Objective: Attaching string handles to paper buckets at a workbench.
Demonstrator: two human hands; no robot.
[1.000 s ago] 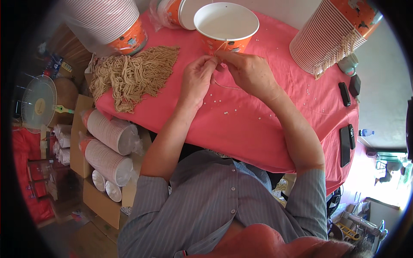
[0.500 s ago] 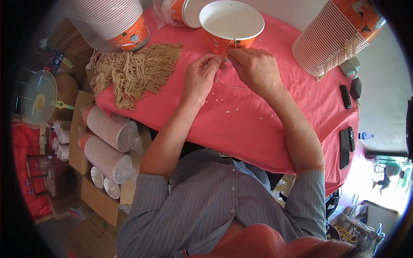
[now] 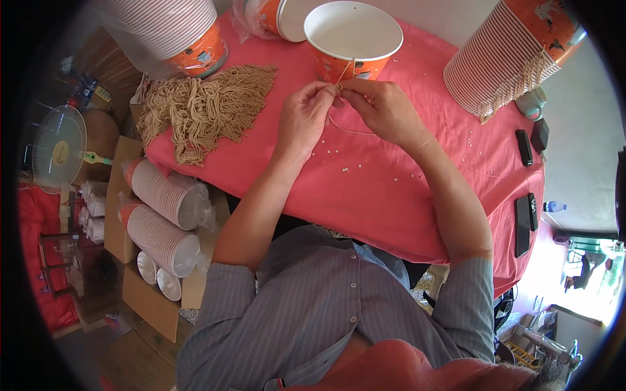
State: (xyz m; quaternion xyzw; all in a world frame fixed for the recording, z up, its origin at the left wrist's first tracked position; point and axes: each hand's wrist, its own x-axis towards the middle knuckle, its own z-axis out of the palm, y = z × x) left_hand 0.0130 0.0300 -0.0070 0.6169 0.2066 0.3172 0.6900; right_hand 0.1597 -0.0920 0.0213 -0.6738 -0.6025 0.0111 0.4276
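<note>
Both forearms reach up from the lower edge over the pink tablecloth (image 3: 391, 195), meeting just below an orange paper bucket (image 3: 353, 40). The left hand (image 3: 305, 117) and right hand (image 3: 381, 107) are closed, fingertips pinching a thin tan string (image 3: 345, 128) that loops down onto the cloth and rises to the bucket's side. The bucket stands upright, open, with a white interior; nothing shows inside it. A stack of nested buckets (image 3: 515, 52) lies tilted at right. A heap of tan strings (image 3: 202, 107) lies at left.

hands (image 3: 339, 107) pinch string (image 3: 340, 125); by paper cup (image 3: 353, 39); pink table (image 3: 391, 189)
</note>
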